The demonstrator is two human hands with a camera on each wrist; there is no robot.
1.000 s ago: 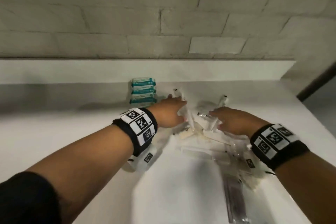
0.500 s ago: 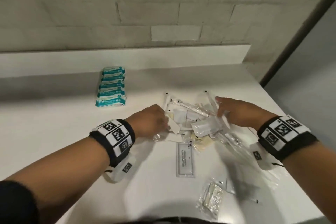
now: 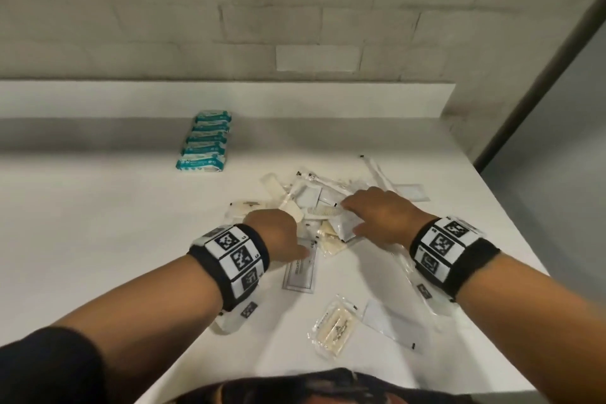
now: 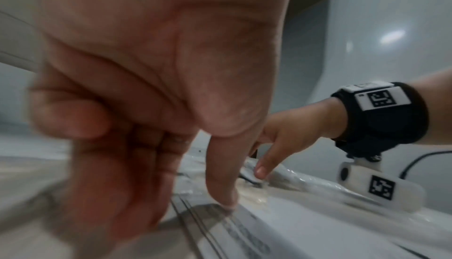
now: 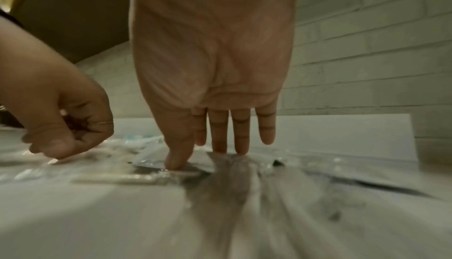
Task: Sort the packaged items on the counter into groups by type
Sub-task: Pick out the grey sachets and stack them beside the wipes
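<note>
A heap of clear-wrapped packets (image 3: 314, 197) lies mid-counter, with a comb packet (image 3: 324, 211) on top. My right hand (image 3: 377, 216) is spread flat over the heap's right side. Its straight fingers (image 5: 217, 137) and thumb press on a silvery packet (image 5: 190, 166). My left hand (image 3: 278, 236) sits at the heap's near left edge with its fingers curled into the palm (image 4: 146, 147). Its straight thumb presses on a flat printed sachet (image 3: 300, 272), and nothing shows inside the curled fingers. Several teal packets (image 3: 205, 144) stand in a row at the back left.
A cream soap-like packet (image 3: 334, 326) and a clear flat packet (image 3: 390, 321) lie near the front edge. Another flat sachet (image 3: 408, 192) lies behind the right hand. The white counter (image 3: 98, 239) ends at a raised back ledge (image 3: 229, 98) and a right edge.
Both hands drew back toward me. The left hand dropped from the heap onto the flat printed sachet. The right hand slid left onto the heap's middle. The camera tilted down.
</note>
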